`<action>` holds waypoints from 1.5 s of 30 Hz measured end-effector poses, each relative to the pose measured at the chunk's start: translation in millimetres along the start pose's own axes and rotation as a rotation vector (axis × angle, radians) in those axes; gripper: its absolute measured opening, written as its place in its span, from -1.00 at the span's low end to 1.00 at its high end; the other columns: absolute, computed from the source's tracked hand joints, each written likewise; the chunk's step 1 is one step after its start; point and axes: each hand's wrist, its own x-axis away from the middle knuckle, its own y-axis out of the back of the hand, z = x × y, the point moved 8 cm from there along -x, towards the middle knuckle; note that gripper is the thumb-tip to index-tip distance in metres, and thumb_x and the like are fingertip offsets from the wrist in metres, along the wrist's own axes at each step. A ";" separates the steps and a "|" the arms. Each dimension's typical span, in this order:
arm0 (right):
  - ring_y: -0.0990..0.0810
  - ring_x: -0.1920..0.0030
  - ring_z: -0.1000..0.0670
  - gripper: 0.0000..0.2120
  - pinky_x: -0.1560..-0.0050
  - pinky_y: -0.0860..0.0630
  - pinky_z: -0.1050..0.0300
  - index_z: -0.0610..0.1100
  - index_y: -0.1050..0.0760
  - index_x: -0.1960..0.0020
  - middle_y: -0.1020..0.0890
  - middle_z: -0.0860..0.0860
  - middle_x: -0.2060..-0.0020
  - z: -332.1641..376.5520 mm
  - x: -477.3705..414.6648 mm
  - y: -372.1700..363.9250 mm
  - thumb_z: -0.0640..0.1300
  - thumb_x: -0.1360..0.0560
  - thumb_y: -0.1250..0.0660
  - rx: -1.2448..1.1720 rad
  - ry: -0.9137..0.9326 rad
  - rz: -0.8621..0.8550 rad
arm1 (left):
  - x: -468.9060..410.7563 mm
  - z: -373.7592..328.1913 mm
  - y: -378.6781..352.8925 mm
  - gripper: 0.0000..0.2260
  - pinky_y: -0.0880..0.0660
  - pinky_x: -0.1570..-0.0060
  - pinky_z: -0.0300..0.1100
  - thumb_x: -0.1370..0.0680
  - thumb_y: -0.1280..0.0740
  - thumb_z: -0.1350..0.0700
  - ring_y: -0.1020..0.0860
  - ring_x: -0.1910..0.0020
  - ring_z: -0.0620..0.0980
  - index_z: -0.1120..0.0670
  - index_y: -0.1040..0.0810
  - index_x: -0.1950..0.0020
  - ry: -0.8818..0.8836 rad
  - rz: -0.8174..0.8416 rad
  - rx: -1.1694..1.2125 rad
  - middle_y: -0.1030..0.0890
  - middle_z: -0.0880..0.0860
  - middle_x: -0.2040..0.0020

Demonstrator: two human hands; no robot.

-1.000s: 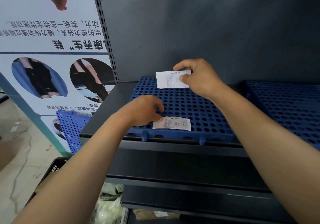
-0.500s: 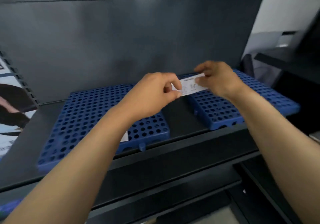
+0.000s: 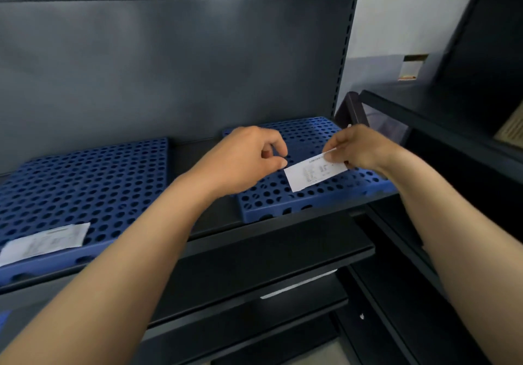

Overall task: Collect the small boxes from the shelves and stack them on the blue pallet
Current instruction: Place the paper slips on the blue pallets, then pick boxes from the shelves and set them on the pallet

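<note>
Two perforated blue pallets lie side by side on a dark metal shelf: the left pallet (image 3: 85, 183) and the right pallet (image 3: 305, 195). My right hand (image 3: 359, 149) pinches a white printed paper slip (image 3: 314, 173) just above the right pallet. My left hand (image 3: 243, 161) hovers beside the slip's left end with fingers curled, thumb and forefinger close together, holding nothing that I can see. A second paper slip (image 3: 45, 240) lies flat on the front of the left pallet. No small boxes are in view.
The shelf unit's dark back panel (image 3: 169, 67) rises behind the pallets. Lower dark shelves (image 3: 268, 268) step out below. A second dark rack (image 3: 452, 127) stands at the right, with a pale wall (image 3: 396, 25) beyond.
The view swung right from the left pallet to the right one. My left hand left one slip on the left pallet, touched the slip in my right hand, then let go of it.
</note>
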 end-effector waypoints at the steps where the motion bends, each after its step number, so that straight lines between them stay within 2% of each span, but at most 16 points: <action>1: -0.61 0.22 0.02 -0.89 0.19 -0.55 0.20 -0.10 -0.61 0.22 -0.66 -0.03 0.26 -5.0 -2.3 -0.6 -0.25 -0.46 -0.40 0.002 0.000 0.019 | -2.8 -2.9 -4.6 -0.91 -0.47 0.22 -0.15 -0.50 -0.35 0.02 -0.52 0.27 -0.11 -0.03 -0.57 0.02 0.013 0.003 0.000 -0.57 -0.06 0.27; 3: -0.59 0.28 0.05 -0.89 0.26 -0.54 0.24 -0.11 -0.61 0.23 -0.65 -0.03 0.29 -14.3 -5.4 -3.7 -0.26 -0.45 -0.40 0.013 0.009 0.062 | -7.4 -7.8 -15.1 -0.91 -0.47 0.22 -0.15 -0.50 -0.35 0.01 -0.52 0.26 -0.12 -0.05 -0.57 0.03 0.048 0.011 0.000 -0.57 -0.06 0.26; 6: -0.56 0.29 0.05 -0.88 0.24 -0.51 0.21 -0.10 -0.59 0.25 -0.63 -0.02 0.32 -22.7 -9.1 -10.4 -0.27 -0.43 -0.42 0.024 0.029 0.104 | -11.1 -12.1 -26.9 -0.92 -0.46 0.23 -0.19 -0.50 -0.34 0.00 -0.51 0.26 -0.16 -0.08 -0.56 0.03 0.096 0.024 -0.017 -0.56 -0.09 0.25; 9: -0.54 0.32 0.12 -0.86 0.32 -0.42 0.31 -0.07 -0.59 0.29 -0.61 0.05 0.35 -23.7 -12.8 -12.9 -0.24 -0.40 -0.45 0.041 0.052 0.106 | -11.3 -13.1 -30.9 -0.95 -0.47 0.25 -0.20 -0.50 -0.35 0.00 -0.52 0.25 -0.16 -0.09 -0.55 0.06 0.135 0.016 -0.013 -0.55 -0.10 0.25; 14: -0.53 0.27 0.15 -0.83 0.32 -0.38 0.31 -0.04 -0.56 0.33 -0.60 0.10 0.34 -24.9 -16.8 -18.9 -0.25 -0.38 -0.46 0.124 0.071 0.090 | -10.4 -13.5 -33.1 -0.94 -0.50 0.21 -0.14 -0.50 -0.34 0.00 -0.54 0.23 -0.13 -0.09 -0.55 0.04 0.166 0.016 -0.023 -0.56 -0.09 0.23; 16: -0.52 0.21 0.13 -0.87 0.28 -0.37 0.28 -0.04 -0.55 0.27 -0.58 0.12 0.28 -25.7 -18.1 -19.7 -0.21 -0.38 -0.46 0.158 0.073 0.079 | -11.1 -14.4 -33.5 -0.95 -0.50 0.22 -0.14 -0.50 -0.34 0.00 -0.54 0.23 -0.12 -0.09 -0.55 0.05 0.171 0.009 -0.024 -0.57 -0.08 0.24; 18: -0.50 0.12 0.08 -0.86 0.15 -0.35 0.23 -0.05 -0.53 0.12 -0.54 0.10 0.18 -27.1 -16.9 -16.9 -0.13 -0.38 -0.47 0.173 0.074 0.059 | -12.5 -16.1 -34.5 -0.95 -0.49 0.22 -0.17 -0.50 -0.33 0.00 -0.53 0.23 -0.14 -0.10 -0.55 0.05 0.167 0.008 -0.022 -0.56 -0.09 0.24; 21: -0.49 0.09 0.04 -0.66 0.14 -0.36 0.18 -0.04 -0.48 -0.15 -0.48 0.05 0.05 -30.6 -12.7 1.5 -0.02 -0.42 -0.43 0.097 0.057 -0.033 | -16.9 -20.7 -34.4 -0.96 -0.46 0.24 -0.24 -0.50 -0.34 0.00 -0.52 0.24 -0.20 -0.11 -0.55 0.07 0.137 0.009 -0.012 -0.56 -0.12 0.25; 25: -0.49 0.27 0.07 -0.68 0.41 -0.37 0.25 -0.04 -0.49 -0.19 -0.52 -0.01 0.04 -26.2 5.9 37.8 0.00 -0.47 -0.39 0.059 0.019 -0.186 | -30.1 -39.2 -33.6 -0.97 -0.47 0.24 -0.22 -0.51 -0.33 0.00 -0.52 0.25 -0.19 -0.11 -0.55 0.07 0.045 0.009 0.016 -0.56 -0.14 0.26; 27: -0.54 0.23 0.01 -0.73 0.34 -0.46 0.21 -0.05 -0.53 -0.13 -0.58 -0.03 0.07 -18.0 22.6 60.5 -0.01 -0.46 -0.38 0.114 0.024 -0.314 | -39.8 -56.3 -34.3 -0.96 -0.48 0.23 -0.18 -0.51 -0.33 0.02 -0.53 0.26 -0.15 -0.09 -0.57 0.07 -0.031 0.011 0.044 -0.56 -0.12 0.27; 29: -0.58 0.07 -0.14 -0.76 0.15 -0.49 0.12 -0.11 -0.56 -0.07 -0.62 -0.12 0.03 -8.1 47.1 86.0 -0.03 -0.46 -0.36 0.310 0.009 -0.493 | -49.8 -77.1 -35.7 -0.96 -0.49 0.24 -0.17 -0.51 -0.33 0.04 -0.54 0.27 -0.12 -0.06 -0.57 0.07 -0.121 0.019 0.058 -0.57 -0.11 0.27; 32: -0.56 0.01 -0.27 -0.79 0.20 -0.35 0.04 -0.24 -0.54 0.00 -0.61 -0.26 0.03 0.4 92.3 119.8 -0.10 -0.47 -0.32 0.711 -0.136 -0.694 | -64.7 -111.3 -36.1 -0.95 -0.49 0.25 -0.19 -0.51 -0.33 0.07 -0.53 0.28 -0.13 -0.02 -0.58 0.08 -0.266 0.007 0.071 -0.58 -0.08 0.27; 34: -0.55 0.01 -0.29 -0.80 0.22 -0.31 0.04 -0.26 -0.52 0.01 -0.60 -0.26 0.03 -0.7 122.4 137.9 -0.13 -0.48 -0.34 0.830 -0.264 -0.734 | -71.9 -135.7 -38.2 -0.94 -0.48 0.22 -0.20 -0.51 -0.32 0.08 -0.52 0.25 -0.15 0.00 -0.58 0.07 -0.371 -0.009 0.072 -0.57 -0.10 0.26; 38: -0.53 0.12 -0.23 -0.79 0.25 -0.29 0.05 -0.23 -0.47 0.07 -0.58 -0.21 0.15 -9.2 182.7 160.2 -0.06 -0.50 -0.34 0.905 -0.459 -0.789 | -73.3 -185.1 -54.8 -0.92 -0.43 0.17 -0.19 -0.51 -0.30 0.08 -0.49 0.20 -0.13 0.02 -0.57 0.04 -0.580 0.000 0.107 -0.57 -0.08 0.21; 41: -0.41 0.29 -0.14 -0.70 0.29 -0.30 0.07 -0.17 -0.35 0.24 -0.39 -0.06 0.39 -24.8 225.5 169.7 0.01 -0.51 -0.32 0.877 -0.627 -0.808 | -66.9 -214.3 -77.0 -0.92 -0.45 0.13 -0.14 -0.50 -0.32 0.07 -0.48 0.18 -0.10 0.02 -0.57 0.04 -0.683 0.042 0.176 -0.55 -0.06 0.17; 45: -0.37 0.38 -0.08 -0.64 0.34 -0.29 0.08 -0.16 -0.34 0.27 -0.33 -0.03 0.45 -48.4 279.9 182.2 0.09 -0.50 -0.30 0.839 -0.811 -0.868 | -58.2 -250.4 -108.2 -0.91 -0.49 0.09 -0.08 -0.50 -0.32 0.06 -0.49 0.16 -0.10 0.00 -0.56 0.02 -0.770 0.128 0.245 -0.53 -0.08 0.18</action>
